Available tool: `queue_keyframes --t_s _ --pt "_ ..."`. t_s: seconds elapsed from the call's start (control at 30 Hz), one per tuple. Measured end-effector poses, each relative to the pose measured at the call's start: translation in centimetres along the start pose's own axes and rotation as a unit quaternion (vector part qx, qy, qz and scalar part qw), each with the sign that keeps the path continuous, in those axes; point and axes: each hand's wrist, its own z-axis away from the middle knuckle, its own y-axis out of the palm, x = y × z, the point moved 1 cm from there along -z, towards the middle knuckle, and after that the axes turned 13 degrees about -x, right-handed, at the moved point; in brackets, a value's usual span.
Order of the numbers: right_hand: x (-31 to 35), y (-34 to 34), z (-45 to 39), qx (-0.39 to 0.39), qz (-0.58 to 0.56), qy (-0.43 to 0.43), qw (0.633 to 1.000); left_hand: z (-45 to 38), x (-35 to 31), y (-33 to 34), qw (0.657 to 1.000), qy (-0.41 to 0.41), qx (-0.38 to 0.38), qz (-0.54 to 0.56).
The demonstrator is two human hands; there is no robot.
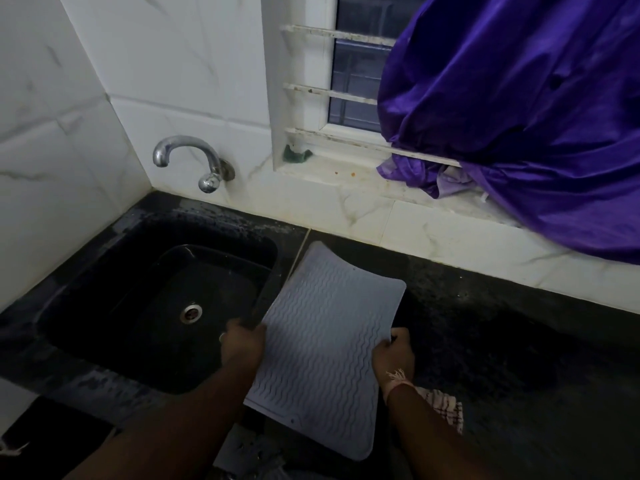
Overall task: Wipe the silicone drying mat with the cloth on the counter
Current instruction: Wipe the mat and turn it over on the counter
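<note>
The grey silicone drying mat (322, 344), likely light and floppy, sags above the counter (502, 341) edge, gripped at nine o'clock by the left hand (242, 344), three o'clock by the right hand (394, 355), checked cloth (446, 407) at four

grey wavy-ribbed mat (325, 337), black sink (104, 271), purple curtain (519, 116)

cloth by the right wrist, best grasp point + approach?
Pinch the bunched edge of the cloth that shows right of the wrist, coming from above. It lies low on the counter, part hidden under the forearm, so a top pinch suits it. The right hand must first release the mat; the left hand grips the other edge.
</note>
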Motion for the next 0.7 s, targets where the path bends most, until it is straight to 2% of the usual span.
queue_keyframes --t_s 0.13,0.3,0.43,0.57,0.7 --pt "0.9 0.2 0.5 0.014 -0.011 -0.022 1.000 0.7 1.1 -0.1 0.991 0.112 0.032 -0.069" --pt "1.7 0.0 0.6 0.040 -0.020 -0.030 0.999 1.6 2.2 -1.4 0.984 0.154 0.025 -0.091" --pt "2.7 -0.2 0.5 0.030 -0.046 -0.030 0.998 1.9 3.5 -1.8 0.975 0.192 0.025 -0.111" --pt "5.9 0.1 1.2 0.032 -0.093 -0.043 0.994 1.8 4.4 -1.9 0.978 0.190 0.013 -0.090" --pt "10.5 0.7 2.0 0.047 -0.138 -0.079 0.986 1.4 4.7 -2.2 0.986 0.149 0.028 -0.066"
